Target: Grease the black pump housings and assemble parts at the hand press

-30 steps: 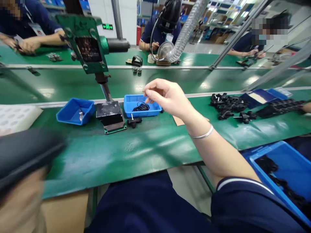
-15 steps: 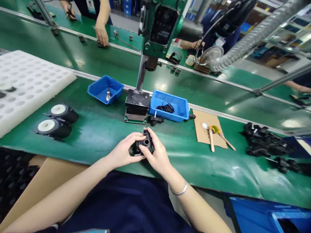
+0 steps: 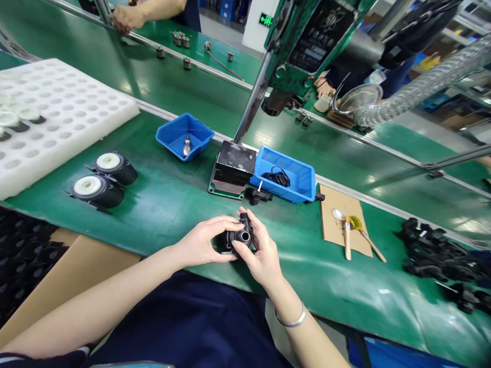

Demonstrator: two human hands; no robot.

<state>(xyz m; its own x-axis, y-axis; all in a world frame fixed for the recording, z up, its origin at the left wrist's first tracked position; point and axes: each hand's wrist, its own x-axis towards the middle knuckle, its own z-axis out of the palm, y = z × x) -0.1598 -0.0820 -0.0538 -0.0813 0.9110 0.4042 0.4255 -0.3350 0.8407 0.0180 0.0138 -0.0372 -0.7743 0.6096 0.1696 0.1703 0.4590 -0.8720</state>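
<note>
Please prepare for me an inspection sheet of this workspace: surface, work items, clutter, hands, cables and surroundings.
Surface: green bench top, glossy, with light reflections.
Work items: black part with a round nozzle, held above the bench near its front edge.
Clutter: two black cylinders with white tops at left; wooden-handled tools on cardboard, handles past its edge; heap of black parts at right.
Hands: left hand and right hand both grip the black part.
Cables: thin reddish lead on the far side; thin black loops in the blue tray, material unclear.
Surroundings: green machine head, corrugated duct, co-worker's hand.
</note>
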